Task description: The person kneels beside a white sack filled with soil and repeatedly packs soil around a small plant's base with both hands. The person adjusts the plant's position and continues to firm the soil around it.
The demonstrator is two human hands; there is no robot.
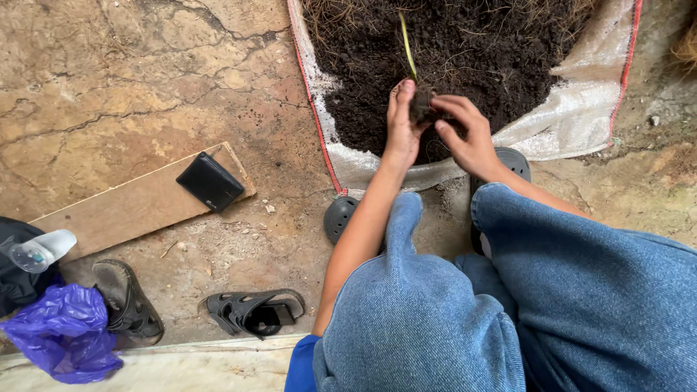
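Seedling [409, 51] with its dark root clump [422, 107] sat pinched between both hands, left hand [401, 131] and right hand [468, 134], over the soil heap [465, 51] near the woven sack's [581, 116] front edge. Gentle, even pressure would likely keep the clump whole. Sack held loose dark soil.
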